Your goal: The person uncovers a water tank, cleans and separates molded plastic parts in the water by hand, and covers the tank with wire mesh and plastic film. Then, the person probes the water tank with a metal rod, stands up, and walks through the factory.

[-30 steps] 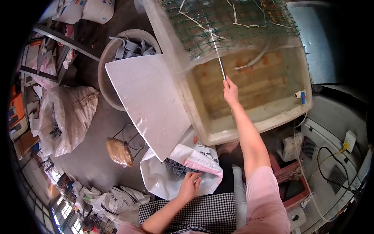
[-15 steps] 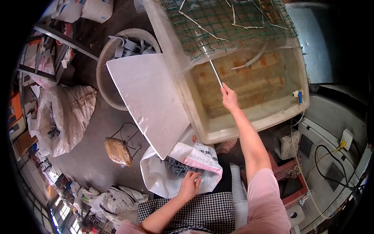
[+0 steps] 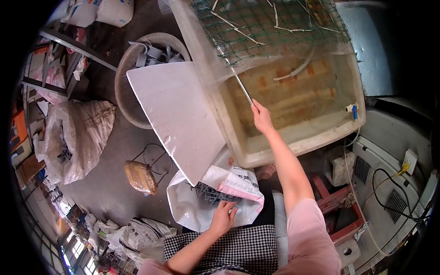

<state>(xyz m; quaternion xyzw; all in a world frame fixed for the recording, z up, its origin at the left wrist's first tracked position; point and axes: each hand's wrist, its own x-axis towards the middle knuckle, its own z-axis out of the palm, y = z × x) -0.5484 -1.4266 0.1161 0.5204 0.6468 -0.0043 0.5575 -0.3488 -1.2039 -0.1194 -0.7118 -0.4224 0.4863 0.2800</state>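
Observation:
My right hand (image 3: 262,117) is closed round the end of a thin metal rod (image 3: 241,85) over the water tub (image 3: 293,156). The rod slants up and left, and its far part runs beneath the plastic sheet and green netting (image 3: 256,30). My left hand (image 3: 223,217) rests at the mouth of a white woven sack (image 3: 183,211), fingers loosely bent and a little apart. Beside its fingertips lie small grey plastic pieces (image 3: 208,195) in the sack. I make out nothing in that hand.
A pale flat board (image 3: 176,114) slopes from a round basin (image 3: 121,91) of grey parts to the sack. On the left stand a translucent bag (image 3: 87,137) and a wire-framed stool (image 3: 140,176). A blue-handled valve (image 3: 354,111) sits on the tub's right wall.
My right hand has shifted slightly left with the rod, whose tip end swings left under the netting. My left hand stays almost where it was at the sack.

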